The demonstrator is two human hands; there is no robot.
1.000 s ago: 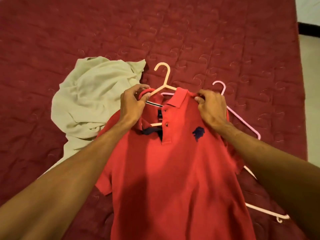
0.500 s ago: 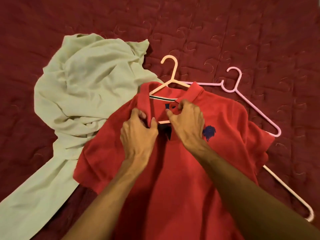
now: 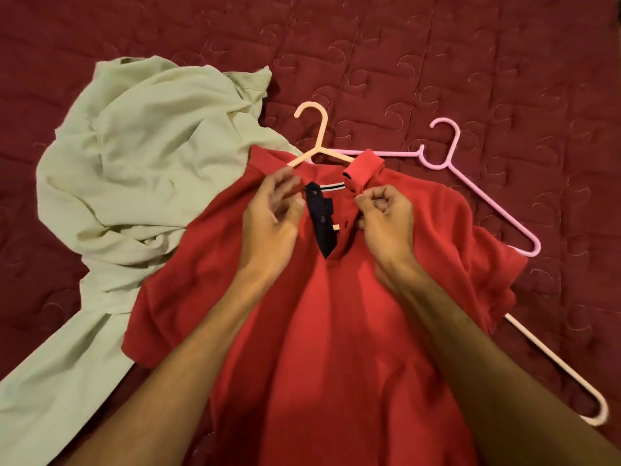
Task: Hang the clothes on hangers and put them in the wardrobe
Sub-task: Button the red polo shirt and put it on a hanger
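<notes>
At the red polo shirt's [image 3: 336, 331] collar, left hand [image 3: 268, 227] and right hand [image 3: 386, 223], fingers [image 3: 379, 200] curled, pinching either placket edge.

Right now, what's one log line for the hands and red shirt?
left hand: pinches placket edge | right hand: pinches other edge | red shirt: on peach hanger, lying on quilt | buttons: undone

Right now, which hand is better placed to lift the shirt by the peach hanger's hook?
Left hand, probably: it sits just below the peach hanger, while the right hand pinches the red shirt.
</notes>
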